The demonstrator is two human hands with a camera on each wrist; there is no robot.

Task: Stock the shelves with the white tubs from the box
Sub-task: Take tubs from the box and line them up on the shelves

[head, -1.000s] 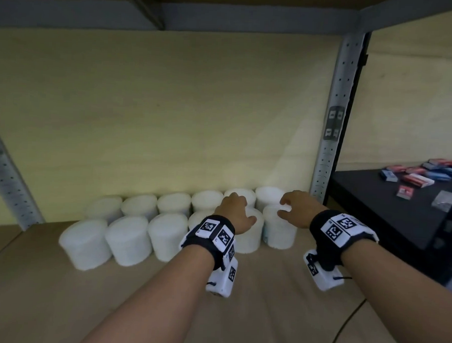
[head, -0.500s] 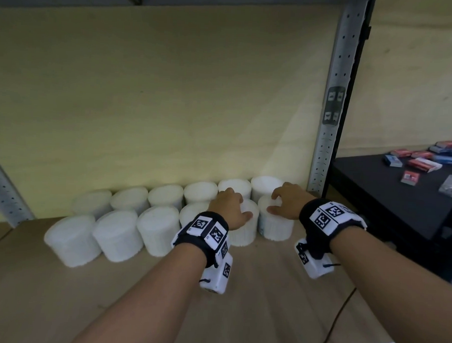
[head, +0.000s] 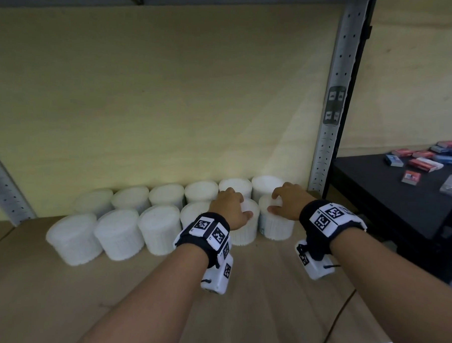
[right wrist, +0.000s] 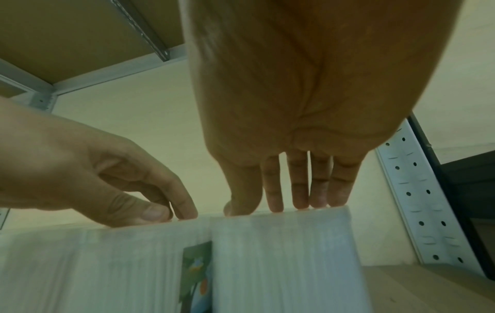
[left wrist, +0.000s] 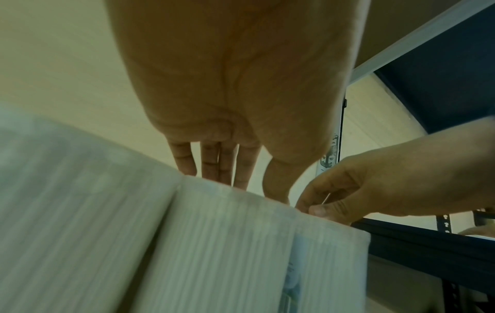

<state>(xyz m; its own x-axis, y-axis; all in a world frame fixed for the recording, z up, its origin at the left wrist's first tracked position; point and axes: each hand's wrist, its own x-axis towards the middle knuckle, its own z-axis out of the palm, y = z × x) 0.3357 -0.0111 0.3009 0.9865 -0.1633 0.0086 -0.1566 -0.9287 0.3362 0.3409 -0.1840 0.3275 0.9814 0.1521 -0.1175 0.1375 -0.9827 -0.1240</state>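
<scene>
White tubs (head: pixel 160 228) stand in two rows on the shelf (head: pixel 59 293). Left hand (head: pixel 228 207) and right hand (head: pixel 285 202) each rest on a front-row tub, fingers (right wrist: pixel 298 190) extended, slightly apart.

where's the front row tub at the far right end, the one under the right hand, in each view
head: front-right tub, lower right of centre, under the right hand.
left wrist: right of bottom centre, beside the label.
right wrist: bottom centre, fingertips on its top.
shared landmark: perforated grey upright.
</scene>
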